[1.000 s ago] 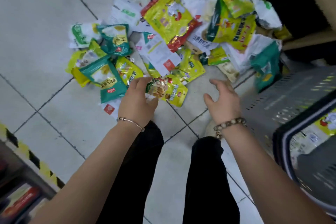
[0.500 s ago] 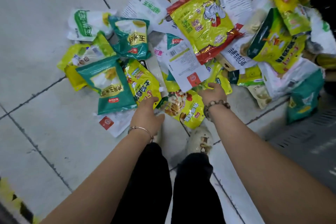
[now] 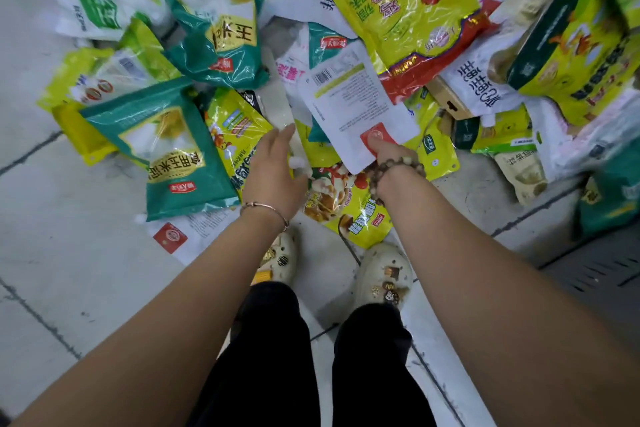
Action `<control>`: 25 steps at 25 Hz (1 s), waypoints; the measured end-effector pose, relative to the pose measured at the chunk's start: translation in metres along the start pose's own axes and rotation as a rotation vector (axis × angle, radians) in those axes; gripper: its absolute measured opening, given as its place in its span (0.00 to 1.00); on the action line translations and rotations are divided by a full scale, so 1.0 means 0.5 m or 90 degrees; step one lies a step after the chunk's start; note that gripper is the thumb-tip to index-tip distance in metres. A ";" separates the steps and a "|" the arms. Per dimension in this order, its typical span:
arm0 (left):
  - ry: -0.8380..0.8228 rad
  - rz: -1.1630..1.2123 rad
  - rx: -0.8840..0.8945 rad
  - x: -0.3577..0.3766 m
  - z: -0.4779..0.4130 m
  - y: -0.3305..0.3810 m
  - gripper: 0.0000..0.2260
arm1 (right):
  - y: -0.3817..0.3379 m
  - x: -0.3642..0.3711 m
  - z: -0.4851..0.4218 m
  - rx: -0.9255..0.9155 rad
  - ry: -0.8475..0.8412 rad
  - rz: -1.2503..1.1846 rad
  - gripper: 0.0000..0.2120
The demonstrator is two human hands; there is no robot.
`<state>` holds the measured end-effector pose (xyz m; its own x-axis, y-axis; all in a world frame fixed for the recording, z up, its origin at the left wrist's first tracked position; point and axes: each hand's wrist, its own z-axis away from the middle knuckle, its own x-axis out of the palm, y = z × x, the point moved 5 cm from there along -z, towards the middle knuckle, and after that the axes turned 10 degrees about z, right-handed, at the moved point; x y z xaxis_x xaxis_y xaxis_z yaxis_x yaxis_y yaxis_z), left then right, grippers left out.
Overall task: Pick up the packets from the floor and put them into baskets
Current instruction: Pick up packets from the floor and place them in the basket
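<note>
Pinched white packet [image 3: 356, 108] at its near corner with right hand [image 3: 388, 153]: thumb pressed on the red logo, fingers underneath and hidden. Held left hand [image 3: 273, 167] flat and unclenched, fingers straight, grasping nothing, above yellow packet [image 3: 235, 128] just left of the white one. Could not tell contact.

Found the other packets [image 3: 221, 31] heaped loosely on tiled floor [image 3: 69, 236], far of the shoes [image 3: 384, 274], with white packet on top near the middle. Saw a grey slotted wall, probably a basket [image 3: 588, 267], at near right, apart from the heap.

Judged the step in hand: lifting white packet clear for transfer to the basket. Recommended for good execution:
- A deeper pinch, past the sealed corner, owing to slick film.
- A short draw toward the near side before raising, owing to the far right edge resting against red-trimmed packet [image 3: 408, 11]. Could not tell which of the two overlapped.
- Support under the sagging far end with left hand.

Noted materials:
- White packet: flat matte pouch, printed with barcode and fine text.
- Yellow packet and teal packet [image 3: 173, 149]: glossy crinkled film with strong glare, partly puffed, with flat sealed edges.
- Floor: smooth pale tiles, dark joints.
</note>
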<state>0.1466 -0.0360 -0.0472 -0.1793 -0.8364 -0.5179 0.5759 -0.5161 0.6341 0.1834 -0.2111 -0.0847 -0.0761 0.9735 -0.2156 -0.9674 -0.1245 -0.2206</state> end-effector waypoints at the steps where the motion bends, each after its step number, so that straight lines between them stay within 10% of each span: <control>1: -0.022 -0.035 0.030 -0.008 0.002 0.008 0.33 | 0.005 -0.007 0.011 -0.012 0.027 -0.004 0.09; 6: -0.058 -0.272 0.180 -0.052 0.004 0.059 0.41 | 0.041 -0.044 0.127 -0.022 0.084 -0.101 0.05; 11: -0.038 -0.218 0.394 -0.062 0.011 0.112 0.20 | 0.002 -0.021 0.168 -0.002 -0.052 -0.165 0.02; 17: 0.104 0.137 -0.067 -0.085 -0.029 0.018 0.08 | -0.086 -0.033 0.065 -0.119 0.212 0.054 0.20; 21: 0.177 0.309 -0.172 -0.100 -0.052 -0.029 0.12 | -0.117 -0.004 -0.034 -0.081 0.284 0.271 0.45; 25: 0.197 0.387 -0.218 -0.106 -0.058 -0.068 0.11 | -0.117 0.012 -0.072 -0.024 0.354 0.275 0.50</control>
<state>0.1599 0.0314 -0.0580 0.4511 -0.8389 -0.3046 0.7259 0.1462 0.6721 0.2483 -0.2050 -0.1071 -0.3068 0.5949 -0.7430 -0.8685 -0.4943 -0.0372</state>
